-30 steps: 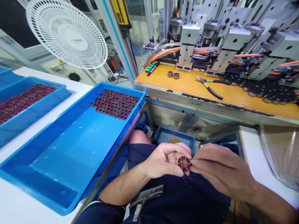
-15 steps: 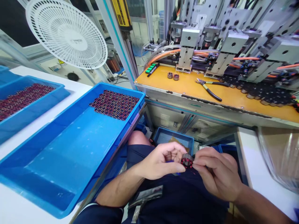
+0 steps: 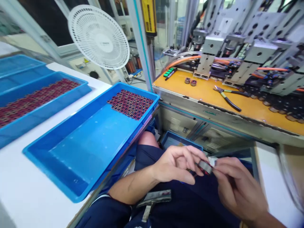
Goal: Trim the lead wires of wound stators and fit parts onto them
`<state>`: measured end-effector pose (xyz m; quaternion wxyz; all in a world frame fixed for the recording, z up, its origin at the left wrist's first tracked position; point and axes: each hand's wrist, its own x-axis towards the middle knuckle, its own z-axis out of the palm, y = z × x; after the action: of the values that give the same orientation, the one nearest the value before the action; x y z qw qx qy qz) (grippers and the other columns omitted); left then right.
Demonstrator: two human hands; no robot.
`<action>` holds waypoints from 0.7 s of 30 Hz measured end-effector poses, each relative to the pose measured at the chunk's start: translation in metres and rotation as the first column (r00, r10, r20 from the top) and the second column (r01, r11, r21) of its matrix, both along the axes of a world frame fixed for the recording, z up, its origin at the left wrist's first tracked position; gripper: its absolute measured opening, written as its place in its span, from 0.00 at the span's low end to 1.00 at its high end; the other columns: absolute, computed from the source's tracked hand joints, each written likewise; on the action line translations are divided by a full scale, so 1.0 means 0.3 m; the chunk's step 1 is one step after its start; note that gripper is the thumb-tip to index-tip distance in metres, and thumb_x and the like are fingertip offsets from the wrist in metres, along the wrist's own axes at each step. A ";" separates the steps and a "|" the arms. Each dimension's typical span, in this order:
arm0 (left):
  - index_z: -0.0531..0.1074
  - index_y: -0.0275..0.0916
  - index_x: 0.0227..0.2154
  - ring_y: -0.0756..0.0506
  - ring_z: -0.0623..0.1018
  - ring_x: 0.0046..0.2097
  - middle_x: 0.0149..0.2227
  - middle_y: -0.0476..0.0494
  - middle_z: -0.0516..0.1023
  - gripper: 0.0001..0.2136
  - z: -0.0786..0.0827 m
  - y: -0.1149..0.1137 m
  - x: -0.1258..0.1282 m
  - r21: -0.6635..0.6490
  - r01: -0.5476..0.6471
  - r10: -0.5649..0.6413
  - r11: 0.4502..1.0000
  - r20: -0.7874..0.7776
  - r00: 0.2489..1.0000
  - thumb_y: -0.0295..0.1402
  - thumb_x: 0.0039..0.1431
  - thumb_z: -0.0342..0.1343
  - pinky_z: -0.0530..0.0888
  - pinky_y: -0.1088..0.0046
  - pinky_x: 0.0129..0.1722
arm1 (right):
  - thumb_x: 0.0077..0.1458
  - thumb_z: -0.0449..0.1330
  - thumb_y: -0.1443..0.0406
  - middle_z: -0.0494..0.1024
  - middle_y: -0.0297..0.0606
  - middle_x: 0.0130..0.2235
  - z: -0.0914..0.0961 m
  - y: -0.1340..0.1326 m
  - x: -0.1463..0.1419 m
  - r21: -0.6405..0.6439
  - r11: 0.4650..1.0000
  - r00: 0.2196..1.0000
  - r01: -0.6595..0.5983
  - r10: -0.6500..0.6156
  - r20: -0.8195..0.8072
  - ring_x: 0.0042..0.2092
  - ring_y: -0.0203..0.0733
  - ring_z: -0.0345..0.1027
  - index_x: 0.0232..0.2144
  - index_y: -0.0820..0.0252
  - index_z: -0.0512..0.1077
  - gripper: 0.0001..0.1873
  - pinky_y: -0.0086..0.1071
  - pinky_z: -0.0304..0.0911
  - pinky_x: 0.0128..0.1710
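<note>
Over my lap, both hands pinch one small round wound coil ring (image 3: 204, 166), dark with red windings, now turned edge-on. My left hand (image 3: 177, 164) grips it from the left with curled fingers. My right hand (image 3: 235, 186) holds its right side between thumb and fingertips. To my left a blue tray (image 3: 78, 148) carries a flat patch of many like rings (image 3: 130, 104) at its far end. A second blue tray (image 3: 40, 104) further left is filled with them.
An orange-topped bench (image 3: 206, 91) ahead holds pliers (image 3: 226, 95), two loose rings (image 3: 190, 81), a green-buttoned box (image 3: 169, 72) and a winding machine (image 3: 249, 53). A white fan (image 3: 98, 36) stands behind the trays. A small blue bin (image 3: 175, 139) sits under the bench.
The ring has been turned from face-up to edge-on between my fingers. My view has swung left, so trays and fan appear shifted right.
</note>
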<state>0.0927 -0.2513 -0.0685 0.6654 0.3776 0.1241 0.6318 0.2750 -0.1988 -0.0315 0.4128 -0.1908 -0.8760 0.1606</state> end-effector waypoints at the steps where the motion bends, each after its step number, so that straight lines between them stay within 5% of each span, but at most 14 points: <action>1: 0.73 0.35 0.25 0.43 0.81 0.45 0.40 0.41 0.79 0.11 -0.002 0.004 0.004 0.003 0.024 -0.024 1.000 0.062 0.998 0.29 0.45 0.71 0.76 0.62 0.47 | 0.60 0.55 0.73 0.72 0.36 0.33 -0.005 -0.004 0.010 0.008 1.000 1.000 -0.021 0.021 0.012 0.35 0.32 0.69 0.37 0.61 0.68 0.05 0.23 0.66 0.35; 5: 0.74 0.37 0.30 0.40 0.80 0.49 0.36 0.42 0.82 0.16 -0.005 0.019 0.010 -0.070 0.090 -0.079 0.993 0.144 0.986 0.37 0.42 0.73 0.72 0.61 0.52 | 0.61 0.57 0.70 0.74 0.37 0.35 -0.041 0.003 0.077 0.086 0.996 0.998 -0.035 0.030 0.058 0.37 0.34 0.71 0.37 0.59 0.69 0.03 0.26 0.67 0.38; 10: 0.76 0.35 0.34 0.53 0.76 0.27 0.25 0.50 0.76 0.25 0.000 0.015 -0.015 -0.256 0.276 -0.334 0.926 -0.221 0.916 0.54 0.43 0.66 0.72 0.76 0.32 | 0.59 0.61 0.65 0.76 0.36 0.31 -0.088 0.046 0.145 0.157 0.954 0.959 -0.255 0.229 0.165 0.34 0.39 0.74 0.31 0.57 0.72 0.04 0.32 0.70 0.35; 12: 0.75 0.35 0.33 0.54 0.74 0.23 0.23 0.53 0.74 0.26 -0.003 0.006 -0.021 -0.264 0.319 -0.381 0.910 -0.233 0.895 0.54 0.41 0.66 0.72 0.77 0.29 | 0.59 0.61 0.63 0.77 0.37 0.30 -0.096 0.045 0.141 0.139 0.969 0.970 -0.203 0.180 0.163 0.33 0.41 0.74 0.30 0.56 0.72 0.06 0.35 0.70 0.32; 16: 0.73 0.35 0.41 0.53 0.77 0.25 0.26 0.52 0.76 0.27 -0.019 -0.009 -0.012 -0.228 0.176 -0.217 0.958 -0.171 0.961 0.48 0.42 0.69 0.74 0.78 0.27 | 0.62 0.59 0.63 0.76 0.36 0.31 -0.091 0.013 0.091 0.230 0.973 0.993 0.015 -0.042 0.115 0.30 0.38 0.71 0.31 0.56 0.72 0.07 0.32 0.66 0.31; 21: 0.72 0.36 0.42 0.51 0.81 0.31 0.34 0.46 0.78 0.24 -0.032 -0.017 0.004 -0.152 0.077 -0.088 0.985 -0.066 0.994 0.37 0.44 0.72 0.76 0.77 0.31 | 0.62 0.59 0.67 0.76 0.38 0.35 -0.052 -0.006 0.037 0.205 0.969 0.983 0.141 -0.161 0.087 0.34 0.35 0.71 0.36 0.60 0.71 0.02 0.29 0.63 0.34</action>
<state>0.0939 -0.2565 -0.0782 0.7124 0.3542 0.1793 0.5787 0.2862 -0.2007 -0.0471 0.3952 -0.2230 -0.8906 0.0308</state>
